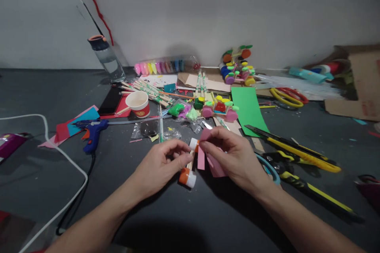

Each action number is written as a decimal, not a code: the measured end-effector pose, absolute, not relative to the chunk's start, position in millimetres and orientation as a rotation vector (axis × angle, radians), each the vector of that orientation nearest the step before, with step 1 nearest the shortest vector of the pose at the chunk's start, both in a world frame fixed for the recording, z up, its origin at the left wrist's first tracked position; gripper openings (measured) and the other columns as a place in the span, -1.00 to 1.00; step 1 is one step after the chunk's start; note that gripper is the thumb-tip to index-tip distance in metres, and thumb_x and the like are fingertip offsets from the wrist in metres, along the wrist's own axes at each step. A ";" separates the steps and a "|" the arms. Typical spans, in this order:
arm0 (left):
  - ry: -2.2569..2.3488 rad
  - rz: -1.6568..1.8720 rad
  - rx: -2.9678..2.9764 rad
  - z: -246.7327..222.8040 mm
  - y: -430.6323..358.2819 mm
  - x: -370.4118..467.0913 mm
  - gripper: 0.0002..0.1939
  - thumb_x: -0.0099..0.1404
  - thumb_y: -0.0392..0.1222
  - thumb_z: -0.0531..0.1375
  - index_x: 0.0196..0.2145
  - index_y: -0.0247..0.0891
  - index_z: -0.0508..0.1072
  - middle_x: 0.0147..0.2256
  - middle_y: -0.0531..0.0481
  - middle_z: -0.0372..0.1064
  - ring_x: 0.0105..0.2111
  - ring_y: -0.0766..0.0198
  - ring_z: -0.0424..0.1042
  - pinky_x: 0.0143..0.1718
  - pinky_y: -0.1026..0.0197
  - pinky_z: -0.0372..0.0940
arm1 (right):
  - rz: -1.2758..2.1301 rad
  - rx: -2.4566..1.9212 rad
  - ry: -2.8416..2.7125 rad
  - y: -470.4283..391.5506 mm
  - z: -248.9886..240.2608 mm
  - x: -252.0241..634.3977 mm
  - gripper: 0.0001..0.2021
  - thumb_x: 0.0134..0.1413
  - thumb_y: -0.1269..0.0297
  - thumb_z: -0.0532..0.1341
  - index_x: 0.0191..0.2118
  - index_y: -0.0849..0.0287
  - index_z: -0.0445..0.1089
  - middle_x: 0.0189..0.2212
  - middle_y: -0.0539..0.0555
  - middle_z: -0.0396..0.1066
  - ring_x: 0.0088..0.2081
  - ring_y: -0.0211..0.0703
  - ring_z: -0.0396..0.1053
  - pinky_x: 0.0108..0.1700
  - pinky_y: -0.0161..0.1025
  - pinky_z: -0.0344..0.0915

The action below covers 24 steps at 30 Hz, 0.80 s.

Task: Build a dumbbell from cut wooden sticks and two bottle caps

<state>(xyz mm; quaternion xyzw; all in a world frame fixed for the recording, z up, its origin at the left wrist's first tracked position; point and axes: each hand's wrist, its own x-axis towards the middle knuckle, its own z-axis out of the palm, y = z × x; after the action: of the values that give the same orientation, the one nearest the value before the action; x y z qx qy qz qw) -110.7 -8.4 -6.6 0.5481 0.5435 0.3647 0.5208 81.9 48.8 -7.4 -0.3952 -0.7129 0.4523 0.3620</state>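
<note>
Near the middle of the table, my left hand [162, 168] pinches a small assembly of wooden sticks [190, 163] between thumb and fingertips. An orange-and-white cylinder [187, 178] sits at the near end of the sticks, and a similar white-and-orange cylinder [194, 144] at the far end. My right hand [237, 158], just beside it, is closed on pink paper [218, 168]. A narrow strip of that paper hangs down by the far cylinder; whether they touch, I cannot tell. Scissors with blue handles [271, 168] lie partly hidden behind my right wrist.
On the left lie a blue glue gun [92, 132] and a white cable [63, 154]. A paper cup [138, 104], bundled sticks [145, 89], a water bottle [108, 61] and small colourful models [219, 106] stand farther back. Green paper [249, 108] and utility knives [305, 156] lie right.
</note>
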 end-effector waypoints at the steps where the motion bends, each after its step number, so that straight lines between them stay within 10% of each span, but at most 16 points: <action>1: 1.278 0.870 1.286 -7.2 -8.5 -107.5 -0.76 0.33 -0.04 0.22 -0.18 -0.26 0.48 -0.39 0.07 0.36 -0.40 0.35 0.30 -0.38 0.30 0.20 | 1.161 -1.010 -1.843 44.9 -6.8 78.2 -0.91 0.18 0.26 0.21 -0.30 0.14 0.40 -0.41 0.00 0.42 -0.39 -0.20 0.38 -0.35 -0.28 0.31; 15: 1.157 1.082 0.952 -9.4 -2.4 -114.2 -0.80 0.33 -0.06 0.21 -0.32 -0.25 0.35 -0.48 0.10 0.36 -0.53 0.39 0.37 -0.66 0.42 0.13 | 0.657 -0.872 -2.523 65.0 -7.5 92.3 -0.81 0.22 0.40 0.21 -0.07 0.12 0.46 -0.17 0.17 0.48 -0.09 0.07 0.34 -0.06 0.00 0.30; 24: 0.958 1.098 0.732 -15.2 0.0 -115.8 -0.92 0.16 -0.28 0.21 -0.35 -0.30 0.39 -0.39 0.03 0.41 -0.45 0.37 0.41 -0.46 0.33 0.31 | 0.543 -0.826 -2.679 67.4 -19.4 78.6 -0.77 0.23 0.48 0.19 -0.02 0.21 0.40 -0.18 0.20 0.46 -0.10 0.08 0.30 -0.07 0.01 0.29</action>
<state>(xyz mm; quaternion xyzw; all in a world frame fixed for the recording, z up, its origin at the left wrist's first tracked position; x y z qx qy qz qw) -115.8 0.0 -15.2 0.3268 0.4275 0.4902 0.6857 78.6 67.4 -19.4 -0.2864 -0.9286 0.1882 0.1424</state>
